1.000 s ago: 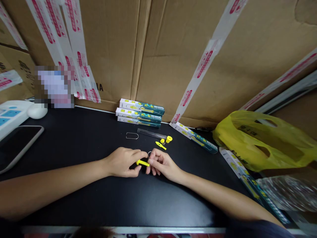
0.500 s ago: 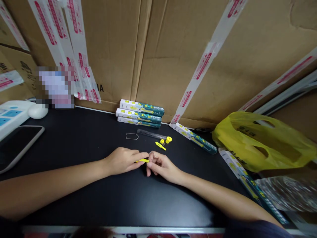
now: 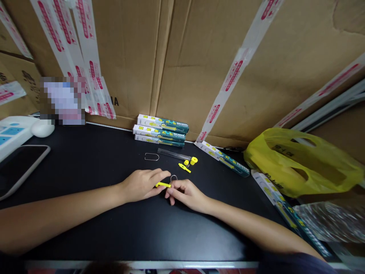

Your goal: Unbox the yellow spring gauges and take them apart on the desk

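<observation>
Between thumb and fingers, my left hand [image 3: 144, 184] grips one end of a slim yellow plastic rod [image 3: 164, 185]. My right hand [image 3: 186, 195] pinches a curved metal hook [image 3: 173, 176] at the rod's other end; whether hook and rod are joined is hidden by the fingertips. Beyond the hands lie a second yellow plastic piece with a slot [image 3: 184, 168], a small yellow cap [image 3: 186, 163] and a larger yellow cap [image 3: 194, 161]. A clear tube [image 3: 173, 154] reaches the larger cap. Left of it rests a U-shaped wire [image 3: 152, 156].
Several printed boxes [image 3: 159, 131] are stacked against the cardboard wall [image 3: 134, 57]. Another box [image 3: 224, 159] and a yellow plastic bag [image 3: 308, 163] lie to the right, with a long box [image 3: 291, 215] nearer me. A phone [image 3: 21, 167] and white power strip [image 3: 17, 133] are at left.
The index finger of my left hand has lifted off the hook, so more of the yellow rod shows. My right hand has shifted slightly, still pinching the hook.
</observation>
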`<action>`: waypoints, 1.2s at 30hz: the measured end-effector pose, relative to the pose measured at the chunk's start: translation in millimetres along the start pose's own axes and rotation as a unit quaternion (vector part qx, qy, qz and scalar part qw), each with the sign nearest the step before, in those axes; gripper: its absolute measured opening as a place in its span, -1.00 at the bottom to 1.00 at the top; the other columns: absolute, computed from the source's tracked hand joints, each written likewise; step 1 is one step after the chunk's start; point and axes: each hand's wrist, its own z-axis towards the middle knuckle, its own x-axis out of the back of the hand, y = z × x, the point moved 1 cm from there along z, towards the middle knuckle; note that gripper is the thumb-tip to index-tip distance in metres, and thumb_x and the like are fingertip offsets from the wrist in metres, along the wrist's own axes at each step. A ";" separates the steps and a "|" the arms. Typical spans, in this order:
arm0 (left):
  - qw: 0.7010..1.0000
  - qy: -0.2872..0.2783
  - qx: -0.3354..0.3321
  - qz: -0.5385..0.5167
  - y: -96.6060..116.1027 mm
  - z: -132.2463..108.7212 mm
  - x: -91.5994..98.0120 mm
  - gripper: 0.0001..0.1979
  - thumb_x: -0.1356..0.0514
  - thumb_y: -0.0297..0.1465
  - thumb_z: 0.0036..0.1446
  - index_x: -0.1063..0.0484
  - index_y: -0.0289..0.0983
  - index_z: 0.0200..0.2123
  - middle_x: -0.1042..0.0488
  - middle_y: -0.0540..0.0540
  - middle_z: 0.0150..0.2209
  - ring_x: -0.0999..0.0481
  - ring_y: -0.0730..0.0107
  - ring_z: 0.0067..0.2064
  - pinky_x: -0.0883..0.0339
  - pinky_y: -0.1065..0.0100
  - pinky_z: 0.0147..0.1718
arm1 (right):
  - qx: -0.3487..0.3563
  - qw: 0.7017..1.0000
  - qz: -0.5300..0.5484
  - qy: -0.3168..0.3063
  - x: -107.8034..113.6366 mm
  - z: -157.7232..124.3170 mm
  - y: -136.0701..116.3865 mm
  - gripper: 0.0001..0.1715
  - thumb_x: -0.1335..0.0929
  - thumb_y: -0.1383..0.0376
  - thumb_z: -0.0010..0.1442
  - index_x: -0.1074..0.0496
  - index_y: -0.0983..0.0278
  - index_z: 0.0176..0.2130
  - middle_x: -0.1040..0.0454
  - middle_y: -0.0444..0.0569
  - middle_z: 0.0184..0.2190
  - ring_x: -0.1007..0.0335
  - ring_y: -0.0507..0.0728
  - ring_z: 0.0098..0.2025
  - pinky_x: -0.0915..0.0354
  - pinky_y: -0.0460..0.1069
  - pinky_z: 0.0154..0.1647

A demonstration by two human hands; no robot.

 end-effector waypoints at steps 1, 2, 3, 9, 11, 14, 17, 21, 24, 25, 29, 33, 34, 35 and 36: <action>1.000 0.001 0.001 -0.005 0.5 0.6 0.2 -0.65 0.06 -0.29 0.30 -0.12 -0.28 0.10 -0.47 -0.10 -0.17 -0.54 0.37 -0.23 -0.36 0.44 -0.38 | -0.001 1.000 -0.001 -0.008 0.3 -0.2 -0.2 -0.56 -0.21 0.06 0.29 -0.44 0.33 -0.35 -0.44 -0.10 -0.56 -0.32 0.00 -0.48 -0.26 -0.10 -0.35; 1.000 -0.002 -0.002 -0.008 1.0 1.2 0.3 -0.60 0.04 -0.30 0.29 -0.05 -0.29 0.15 -0.47 -0.11 -0.16 -0.54 0.35 -0.21 -0.37 0.43 -0.36 | -0.001 1.000 -0.002 -0.018 0.7 -0.3 -0.6 -0.55 -0.21 0.05 0.29 -0.44 0.33 -0.35 -0.44 -0.10 -0.56 -0.32 -0.01 -0.48 -0.25 -0.10 -0.36; 1.000 -0.010 -0.007 -0.009 1.6 2.0 0.3 -0.55 0.03 -0.32 0.28 0.02 -0.29 0.19 -0.47 -0.11 -0.15 -0.54 0.35 -0.20 -0.38 0.42 -0.34 | 0.001 1.000 -0.004 -0.028 1.2 -0.5 -1.1 -0.55 -0.21 0.05 0.29 -0.44 0.33 -0.35 -0.44 -0.10 -0.55 -0.32 -0.01 -0.48 -0.25 -0.11 -0.37; 0.996 -0.084 -0.013 0.013 4.6 4.1 1.1 -0.47 -0.01 -0.37 0.25 0.08 -0.23 0.24 -0.50 -0.04 -0.19 -0.55 0.37 -0.27 -0.36 0.44 -0.41 | 0.013 0.997 -0.038 -0.064 3.0 -1.2 -3.2 -0.58 -0.20 0.09 0.30 -0.43 0.33 -0.35 -0.43 -0.09 -0.53 -0.32 -0.01 -0.48 -0.25 -0.12 -0.39; 0.996 -0.091 -0.013 0.013 4.6 3.6 1.5 -0.51 0.01 -0.33 0.27 0.04 -0.21 0.23 -0.52 -0.04 -0.19 -0.56 0.38 -0.30 -0.34 0.46 -0.44 | 0.018 0.997 -0.049 -0.062 2.8 -1.3 -3.5 -0.58 -0.20 0.10 0.30 -0.43 0.33 -0.36 -0.43 -0.10 -0.54 -0.33 -0.01 -0.48 -0.25 -0.12 -0.39; 0.995 -0.094 -0.009 0.012 3.9 2.7 1.3 -0.56 0.04 -0.30 0.31 -0.01 -0.21 0.22 -0.55 -0.05 -0.23 -0.57 0.39 -0.32 -0.33 0.48 -0.46 | 0.017 0.997 -0.055 -0.055 2.2 -1.4 -3.8 -0.57 -0.20 0.09 0.30 -0.43 0.33 -0.37 -0.43 -0.10 -0.55 -0.33 -0.01 -0.49 -0.25 -0.12 -0.40; 0.995 -0.100 -0.003 0.012 3.1 2.3 0.3 -0.58 0.06 -0.29 0.32 -0.06 -0.22 0.20 -0.56 -0.05 -0.28 -0.58 0.39 -0.35 -0.33 0.48 -0.47 | 0.015 0.997 -0.052 -0.048 1.6 -1.5 -3.8 -0.57 -0.20 0.09 0.30 -0.43 0.33 -0.37 -0.44 -0.10 -0.56 -0.33 -0.01 -0.49 -0.26 -0.12 -0.40; 0.997 -0.082 -0.007 0.006 2.8 2.0 -0.4 -0.61 0.09 -0.29 0.33 -0.09 -0.24 0.18 -0.55 -0.08 -0.22 -0.58 0.40 -0.32 -0.35 0.49 -0.47 | 0.013 0.998 -0.043 -0.040 0.9 -1.4 -3.0 -0.57 -0.20 0.09 0.30 -0.42 0.33 -0.38 -0.44 -0.11 -0.56 -0.32 -0.01 -0.49 -0.25 -0.12 -0.40; 0.998 -0.069 -0.006 0.014 2.7 1.7 -0.7 -0.62 0.11 -0.29 0.34 -0.09 -0.23 0.18 -0.55 -0.08 -0.20 -0.58 0.41 -0.33 -0.35 0.50 -0.48 | 0.013 0.999 -0.029 -0.038 0.6 -1.0 -2.2 -0.57 -0.20 0.09 0.30 -0.41 0.33 -0.39 -0.44 -0.11 -0.56 -0.31 -0.02 -0.49 -0.25 -0.12 -0.37; 0.998 -0.066 -0.003 0.017 2.8 1.6 -0.8 -0.62 0.11 -0.29 0.34 -0.09 -0.23 0.18 -0.55 -0.08 -0.20 -0.58 0.41 -0.33 -0.35 0.50 -0.47 | 0.014 0.999 -0.024 -0.037 0.7 -0.8 -2.0 -0.57 -0.20 0.09 0.30 -0.41 0.33 -0.39 -0.44 -0.11 -0.56 -0.31 -0.02 -0.49 -0.25 -0.12 -0.37; 0.998 -0.062 0.010 0.021 3.8 2.1 -0.4 -0.63 0.11 -0.31 0.34 -0.08 -0.25 0.17 -0.54 -0.08 -0.16 -0.58 0.38 -0.29 -0.38 0.46 -0.45 | 0.011 0.999 -0.004 -0.035 1.6 -0.4 -2.3 -0.58 -0.21 0.08 0.30 -0.40 0.32 -0.39 -0.42 -0.12 -0.56 -0.30 -0.01 -0.49 -0.23 -0.11 -0.37; 0.997 -0.066 0.022 0.024 5.9 3.5 0.7 -0.64 0.08 -0.34 0.33 -0.07 -0.26 0.16 -0.53 -0.09 -0.13 -0.58 0.37 -0.27 -0.39 0.46 -0.42 | -0.002 1.000 0.007 -0.005 -0.2 0.6 -3.3 -0.56 -0.21 0.05 0.28 -0.40 0.32 -0.41 -0.40 -0.13 -0.59 -0.28 0.00 -0.50 -0.21 -0.09 -0.38; 0.997 -0.066 0.024 0.026 6.4 3.7 0.7 -0.64 0.07 -0.34 0.33 -0.08 -0.26 0.16 -0.53 -0.10 -0.13 -0.58 0.37 -0.26 -0.39 0.46 -0.41 | -0.003 1.000 0.008 0.011 -1.5 1.2 -3.1 -0.56 -0.22 0.05 0.28 -0.40 0.32 -0.41 -0.39 -0.13 -0.60 -0.27 0.00 -0.51 -0.21 -0.09 -0.39; 0.997 -0.066 0.026 0.028 6.7 3.8 0.5 -0.64 0.06 -0.35 0.32 -0.08 -0.26 0.16 -0.53 -0.11 -0.13 -0.58 0.38 -0.26 -0.39 0.46 -0.40 | -0.002 1.000 0.007 0.029 -3.0 2.0 -2.6 -0.57 -0.23 0.06 0.27 -0.40 0.32 -0.42 -0.38 -0.14 -0.60 -0.27 0.00 -0.52 -0.20 -0.09 -0.39; 0.997 -0.067 0.030 0.031 6.9 3.8 0.1 -0.64 0.05 -0.36 0.32 -0.08 -0.26 0.16 -0.53 -0.11 -0.13 -0.58 0.38 -0.26 -0.39 0.47 -0.39 | -0.001 0.999 0.005 0.047 -4.6 2.9 -1.8 -0.57 -0.25 0.06 0.26 -0.39 0.32 -0.43 -0.37 -0.14 -0.61 -0.26 -0.01 -0.52 -0.20 -0.09 -0.40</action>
